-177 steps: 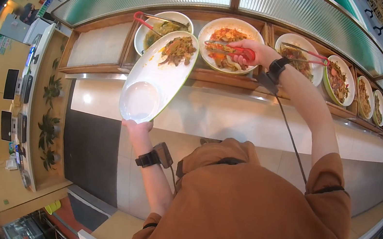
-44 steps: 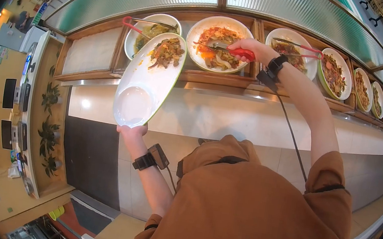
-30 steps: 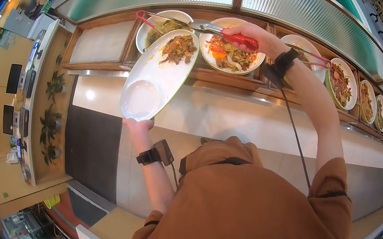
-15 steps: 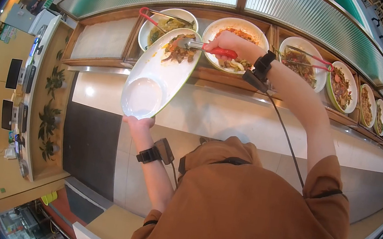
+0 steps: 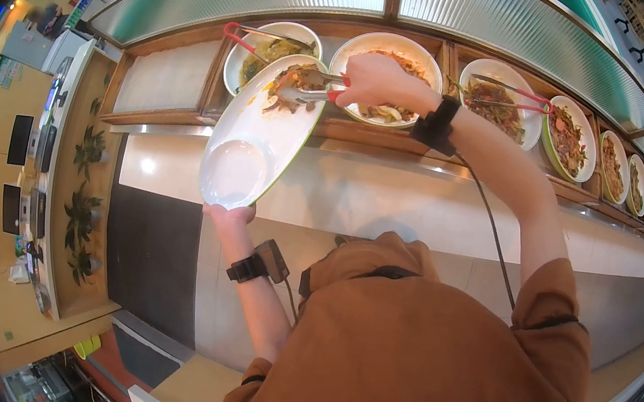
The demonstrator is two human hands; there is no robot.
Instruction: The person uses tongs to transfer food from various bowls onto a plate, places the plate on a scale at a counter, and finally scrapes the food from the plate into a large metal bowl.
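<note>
At ten o'clock, the left hand [image 5: 228,216] holds the oval plate [image 5: 259,131] by its six-o'clock edge. The right hand [image 5: 384,84] holds tongs [image 5: 302,96] at the food [image 5: 280,94]. Likely hard, slick and top-heavy, the plate wants a firm rim grip.

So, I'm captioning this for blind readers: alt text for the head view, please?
A person's right hand holds red-handled metal tongs at chopped food on a white, green-edged oval plate held in the left hand. Beyond, white dishes of food line a brown wooden counter.
</note>
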